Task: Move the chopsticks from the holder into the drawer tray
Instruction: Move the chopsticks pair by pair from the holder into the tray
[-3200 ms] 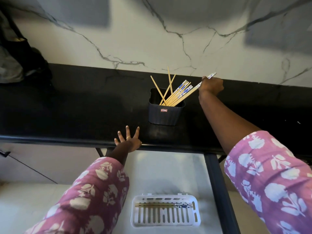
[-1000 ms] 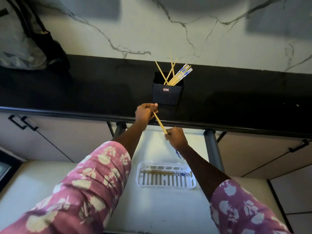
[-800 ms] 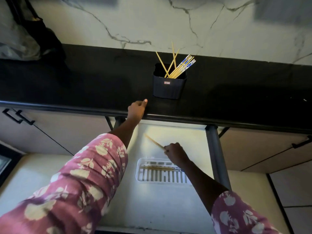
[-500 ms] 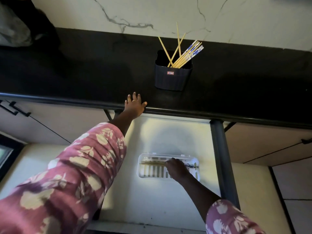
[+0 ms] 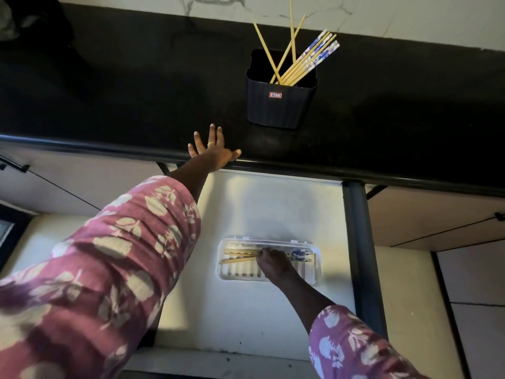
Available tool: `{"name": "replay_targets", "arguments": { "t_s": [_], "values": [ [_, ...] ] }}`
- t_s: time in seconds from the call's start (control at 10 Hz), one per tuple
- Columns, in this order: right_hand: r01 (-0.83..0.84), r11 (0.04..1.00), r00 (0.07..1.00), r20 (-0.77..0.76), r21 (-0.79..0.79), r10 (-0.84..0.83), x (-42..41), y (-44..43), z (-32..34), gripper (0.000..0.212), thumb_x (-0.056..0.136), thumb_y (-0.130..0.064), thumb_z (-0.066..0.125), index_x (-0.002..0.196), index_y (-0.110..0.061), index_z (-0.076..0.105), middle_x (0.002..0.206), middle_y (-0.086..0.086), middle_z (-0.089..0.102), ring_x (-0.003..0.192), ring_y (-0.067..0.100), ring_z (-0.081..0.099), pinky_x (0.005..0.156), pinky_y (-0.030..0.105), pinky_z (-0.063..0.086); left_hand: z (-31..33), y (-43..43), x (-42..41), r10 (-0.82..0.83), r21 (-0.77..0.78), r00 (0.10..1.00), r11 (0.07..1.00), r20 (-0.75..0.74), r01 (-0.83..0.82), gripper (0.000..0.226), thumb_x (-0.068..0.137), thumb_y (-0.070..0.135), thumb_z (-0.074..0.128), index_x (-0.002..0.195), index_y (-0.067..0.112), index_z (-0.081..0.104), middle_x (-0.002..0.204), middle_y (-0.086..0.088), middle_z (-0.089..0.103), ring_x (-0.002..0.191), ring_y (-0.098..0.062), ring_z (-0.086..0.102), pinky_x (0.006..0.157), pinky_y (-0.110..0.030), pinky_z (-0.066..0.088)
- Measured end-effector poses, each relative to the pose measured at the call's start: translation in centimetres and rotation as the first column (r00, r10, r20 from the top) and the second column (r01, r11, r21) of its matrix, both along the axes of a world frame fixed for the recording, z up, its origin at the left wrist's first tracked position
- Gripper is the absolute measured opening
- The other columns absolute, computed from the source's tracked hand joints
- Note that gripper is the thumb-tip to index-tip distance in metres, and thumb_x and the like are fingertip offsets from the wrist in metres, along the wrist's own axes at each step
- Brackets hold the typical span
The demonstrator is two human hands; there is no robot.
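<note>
A dark ribbed holder stands on the black counter with several chopsticks leaning out of it, plain and blue-patterned. Below, a white slotted tray lies in the open drawer. Several chopsticks lie lengthwise in the tray. My right hand is down in the tray, its fingers curled on those chopsticks at their middle. My left hand rests flat on the counter's front edge, fingers spread, left of the holder.
A dark upright rail borders the drawer on the right. Cabinet fronts with black handles flank it. A dark bag sits at the counter's far left. A marble wall rises behind the counter.
My right hand brought a chopstick from the holder down into the tray and now lies on the chopsticks there. My left hand let go and spread flat on the counter edge.
</note>
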State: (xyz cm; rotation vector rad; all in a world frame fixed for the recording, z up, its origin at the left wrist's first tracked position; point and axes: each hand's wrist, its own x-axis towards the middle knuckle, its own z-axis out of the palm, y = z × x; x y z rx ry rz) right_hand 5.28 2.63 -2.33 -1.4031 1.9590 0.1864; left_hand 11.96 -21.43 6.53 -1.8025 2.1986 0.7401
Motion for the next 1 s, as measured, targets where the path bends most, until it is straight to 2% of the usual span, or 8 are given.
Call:
{"name": "replay_targets", "arguments": {
  "t_s": [0.1, 0.2, 0.3, 0.5, 0.6, 0.7, 0.9, 1.0],
  "values": [
    [-0.194, 0.978, 0.978, -0.098, -0.074, 0.186, -0.1, 0.4, -3.1, 0.033, 0.042, -0.012, 0.088, 0.067, 0.004, 0.071, 0.065, 0.017, 0.070, 0.055, 0.026, 0.070, 0.044, 0.024, 0.052, -0.1, 0.1, 0.0, 0.000, -0.001, 1.000, 1.000, -0.003, 0.000, 0.081, 0.093, 0.059, 0.037, 0.153, 0.026, -0.007, 0.159, 0.010, -0.019, 0.146, -0.034, -0.019, 0.117, -0.051, -0.007],
    [-0.164, 0.978, 0.986, -0.052, -0.128, 0.159, -0.6, 0.4, -4.6, 0.045, 0.008, -0.011, 0.087, 0.046, -0.002, 0.063, 0.042, 0.009, 0.059, 0.030, 0.017, 0.058, 0.026, 0.016, 0.038, 0.1, 0.1, -0.1, 0.006, 0.005, 1.000, 1.000, -0.011, -0.006, 0.081, 0.093, 0.058, 0.038, 0.152, 0.026, -0.007, 0.159, 0.010, -0.020, 0.146, -0.033, -0.020, 0.117, -0.050, -0.008],
    [-0.290, 0.953, 0.951, -0.136, -0.091, 0.277, -0.9, 0.4, -4.7, 0.037, 0.031, -0.006, 0.087, 0.063, -0.003, 0.069, 0.058, 0.010, 0.067, 0.044, 0.021, 0.067, 0.035, 0.022, 0.048, 0.3, 0.2, -0.1, 0.008, 0.006, 1.000, 1.000, -0.004, -0.008, 0.081, 0.093, 0.057, 0.038, 0.153, 0.026, -0.007, 0.159, 0.010, -0.020, 0.146, -0.033, -0.020, 0.117, -0.050, -0.008],
    [-0.381, 0.903, 0.919, -0.192, -0.197, 0.346, -1.5, 0.7, -5.9, 0.041, 0.021, -0.012, 0.090, 0.055, -0.012, 0.068, 0.053, -0.002, 0.067, 0.040, 0.010, 0.064, 0.027, 0.015, 0.042, 0.6, 0.3, -0.1, 0.012, 0.019, 1.000, 1.000, -0.009, -0.012, 0.080, 0.094, 0.055, 0.038, 0.152, 0.025, -0.008, 0.159, 0.009, -0.021, 0.146, -0.033, -0.021, 0.118, -0.050, -0.008],
    [-0.447, 0.885, 0.881, -0.232, -0.128, 0.412, -1.5, 0.7, -4.5, 0.027, 0.048, -0.008, 0.085, 0.071, -0.009, 0.071, 0.067, 0.002, 0.073, 0.054, 0.018, 0.071, 0.044, 0.021, 0.052, 0.6, 0.2, -0.2, 0.019, 0.021, 1.000, 1.000, -0.004, -0.019, 0.080, 0.094, 0.055, 0.038, 0.153, 0.025, -0.008, 0.159, 0.009, -0.021, 0.146, -0.033, -0.021, 0.118, -0.050, -0.008],
    [-0.479, 0.870, 0.866, -0.225, -0.118, 0.446, -1.9, 0.4, -4.6, 0.022, 0.082, 0.003, 0.055, 0.102, 0.001, 0.065, 0.102, 0.015, 0.072, 0.091, 0.033, 0.070, 0.074, 0.035, 0.055, 0.6, 0.2, -0.2, 0.023, 0.025, 1.000, 0.999, -0.001, -0.023, 0.080, 0.094, 0.055, 0.038, 0.153, 0.026, -0.008, 0.159, 0.010, -0.020, 0.146, -0.033, -0.021, 0.118, -0.050, -0.008],
    [-0.513, 0.843, 0.842, -0.284, -0.163, 0.458, -2.9, 0.6, -5.3, 0.032, 0.030, -0.015, 0.087, 0.058, -0.017, 0.069, 0.049, -0.003, 0.064, 0.036, 0.014, 0.062, 0.032, 0.015, 0.040, 1.0, 0.4, -0.3, 0.032, 0.031, 0.999, 0.999, 0.002, -0.032, 0.078, 0.095, 0.055, 0.037, 0.153, 0.026, -0.007, 0.159, 0.009, -0.018, 0.146, -0.033, -0.020, 0.118, -0.050, -0.008],
    [-0.573, 0.747, 0.813, -0.349, -0.337, 0.466, -3.2, 0.4, -2.2, 0.012, 0.050, -0.010, 0.071, 0.056, -0.019, 0.065, 0.049, -0.004, 0.061, 0.038, 0.014, 0.061, 0.033, 0.014, 0.040, 1.3, 0.6, -0.3, 0.032, 0.042, 0.999, 0.999, -0.002, -0.032, 0.077, 0.095, 0.054, 0.037, 0.153, 0.027, -0.007, 0.159, 0.010, -0.019, 0.146, -0.032, -0.021, 0.118, -0.049, -0.008]
  ]
}}
